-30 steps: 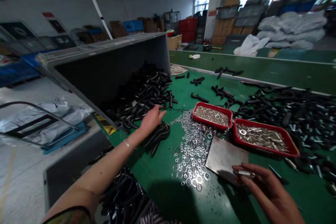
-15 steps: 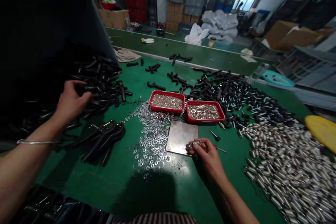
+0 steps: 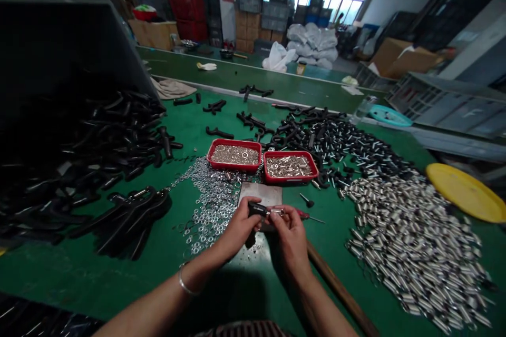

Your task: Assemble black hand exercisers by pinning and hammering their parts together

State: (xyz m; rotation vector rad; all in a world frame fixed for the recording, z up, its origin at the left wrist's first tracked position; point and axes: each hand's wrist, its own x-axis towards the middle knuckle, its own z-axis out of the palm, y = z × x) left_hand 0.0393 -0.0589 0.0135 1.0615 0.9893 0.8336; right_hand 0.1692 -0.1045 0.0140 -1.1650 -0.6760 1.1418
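My left hand (image 3: 242,224) is closed around a black handle-like part (image 3: 258,209) above the metal plate (image 3: 261,193). Touching that part's right end is a small silver spring (image 3: 276,211), pinched in the fingers of my right hand (image 3: 291,231). Both hands meet over the plate's lower edge. A screwdriver with a red handle (image 3: 302,214) lies just beyond my right fingers. Behind the plate stand two red trays, the left one (image 3: 235,166) with tiny metal pieces and the right one (image 3: 291,179) with small metal pins.
Loose rings (image 3: 209,200) spread left of the plate. Black parts (image 3: 130,216) pile at the left by a big dark bin (image 3: 118,26). Many springs (image 3: 411,247) cover the right, near a yellow lid (image 3: 466,192). A wooden handle (image 3: 340,289) lies at the front.
My left hand has come from the black pile to the plate with a black part, meeting the spring in my right hand. The view has shifted, and the wooden handle now shows.
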